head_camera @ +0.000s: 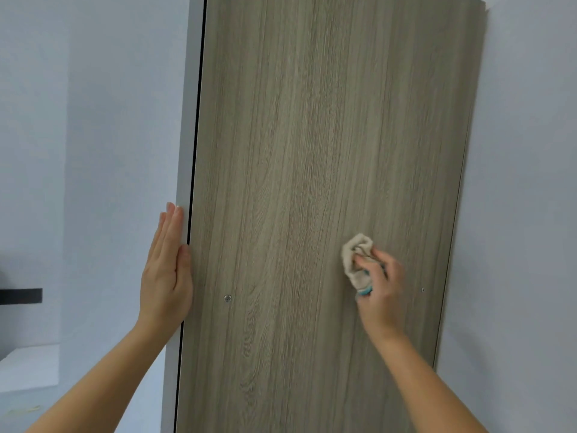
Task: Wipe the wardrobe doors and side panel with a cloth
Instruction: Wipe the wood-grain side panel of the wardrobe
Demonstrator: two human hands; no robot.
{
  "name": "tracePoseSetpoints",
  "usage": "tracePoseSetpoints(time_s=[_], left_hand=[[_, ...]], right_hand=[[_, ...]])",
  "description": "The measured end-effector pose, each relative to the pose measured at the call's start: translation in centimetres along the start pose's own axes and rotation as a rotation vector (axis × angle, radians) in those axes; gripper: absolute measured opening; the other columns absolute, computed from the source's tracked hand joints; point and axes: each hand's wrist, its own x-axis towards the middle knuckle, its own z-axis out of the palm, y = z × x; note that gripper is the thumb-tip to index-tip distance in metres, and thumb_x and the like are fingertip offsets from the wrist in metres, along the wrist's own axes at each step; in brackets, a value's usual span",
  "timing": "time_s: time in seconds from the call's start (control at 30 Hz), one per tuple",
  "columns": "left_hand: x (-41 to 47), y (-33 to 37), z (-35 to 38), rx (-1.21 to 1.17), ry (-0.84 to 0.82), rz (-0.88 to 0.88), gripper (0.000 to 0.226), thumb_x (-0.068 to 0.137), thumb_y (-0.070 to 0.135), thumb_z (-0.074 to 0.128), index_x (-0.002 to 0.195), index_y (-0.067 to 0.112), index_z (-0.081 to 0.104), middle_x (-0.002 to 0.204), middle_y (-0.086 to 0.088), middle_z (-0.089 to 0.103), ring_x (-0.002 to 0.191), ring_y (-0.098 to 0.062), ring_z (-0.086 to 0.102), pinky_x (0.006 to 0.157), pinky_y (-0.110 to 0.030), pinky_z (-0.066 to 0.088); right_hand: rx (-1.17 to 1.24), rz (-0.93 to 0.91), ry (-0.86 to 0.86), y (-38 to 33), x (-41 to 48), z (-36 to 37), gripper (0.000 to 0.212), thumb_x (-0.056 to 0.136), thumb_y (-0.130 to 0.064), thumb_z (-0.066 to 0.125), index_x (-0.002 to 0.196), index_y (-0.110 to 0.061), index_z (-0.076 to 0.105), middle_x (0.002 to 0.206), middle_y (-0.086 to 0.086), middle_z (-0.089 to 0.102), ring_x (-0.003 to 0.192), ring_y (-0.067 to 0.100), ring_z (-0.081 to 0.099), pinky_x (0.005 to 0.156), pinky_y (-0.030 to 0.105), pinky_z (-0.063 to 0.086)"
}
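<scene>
You wipe the wardrobe's wood-grain side panel [312, 151] with a bunched cloth [356, 254].
The panel stands tall, its long axis and grain running bottom to top and tilting slightly right in the view. Your right hand [382, 285] curls round the beige cloth and presses it to the panel's lower right. Your left hand [167, 270] lies flat, fingers straight and pointing up, against the white front edge [187, 151] on the panel's left.

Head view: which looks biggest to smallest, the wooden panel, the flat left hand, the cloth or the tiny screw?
1. grey-brown wood-grain wardrobe panel
2. flat left hand
3. crumpled beige cloth
4. round silver screw
</scene>
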Motion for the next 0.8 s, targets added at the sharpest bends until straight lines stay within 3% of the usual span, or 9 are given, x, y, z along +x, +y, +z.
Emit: tracePoseSetpoints(time_s=[0.2, 0.37, 0.57, 0.67, 0.8], left_hand=[[-0.4, 0.0, 0.1, 0.031, 0.009, 0.005, 0.053, 0.101, 0.019, 0.028, 0.151, 0.03, 0.016, 0.158, 0.014, 0.017, 0.147, -0.005, 0.013, 0.115, -0.012, 0.012], [-0.4, 0.0, 0.1, 0.034, 0.014, 0.018, 0.053, 0.101, 0.019, 0.028, 0.149, 0.038, 0.015, 0.157, 0.02, 0.016, 0.146, -0.005, 0.014, 0.116, -0.014, 0.013], [-0.4, 0.0, 0.1, 0.038, 0.016, 0.018, 0.055, 0.101, 0.019, 0.028, 0.149, 0.041, 0.014, 0.158, 0.018, 0.016, 0.146, -0.005, 0.015, 0.117, -0.016, 0.014], [-0.3, 0.2, 0.1, 0.032, 0.019, 0.015, 0.054, 0.101, 0.019, 0.028, 0.148, 0.042, 0.014, 0.156, 0.022, 0.016, 0.146, -0.004, 0.014, 0.116, -0.013, 0.013], [-0.2, 0.2, -0.1, 0.014, 0.014, 0.002, 0.054, 0.101, 0.02, 0.029, 0.15, 0.037, 0.017, 0.154, 0.028, 0.016, 0.146, -0.004, 0.014, 0.116, -0.013, 0.013]], right_hand=[[-0.088, 0.369, 0.074, 6.0, 0.6, -2.9, 0.057, 0.061, 0.026, 0.063, 0.113, 0.003, 0.062, 0.118, 0.026, 0.051, 0.106, 0.041, 0.051, 0.088, 0.035, 0.039], [-0.181, 0.573, 0.093, 9.8, 0.6, -4.5, 0.052, 0.063, 0.022, 0.063, 0.111, 0.0, 0.062, 0.116, 0.025, 0.055, 0.109, 0.041, 0.049, 0.088, 0.047, 0.042], [-0.138, 0.639, 0.16, 9.2, 0.6, -4.0, 0.05, 0.068, 0.022, 0.057, 0.113, 0.001, 0.062, 0.118, 0.023, 0.054, 0.11, 0.04, 0.049, 0.09, 0.048, 0.043], [-0.072, 0.645, 0.194, 7.3, 0.2, -3.3, 0.052, 0.068, 0.024, 0.053, 0.115, 0.003, 0.062, 0.115, 0.026, 0.053, 0.108, 0.041, 0.05, 0.09, 0.04, 0.04], [0.01, 0.523, 0.204, 1.3, -1.3, -1.2, 0.052, 0.065, 0.027, 0.057, 0.11, 0.002, 0.067, 0.112, 0.022, 0.052, 0.104, 0.037, 0.052, 0.091, 0.024, 0.033]])
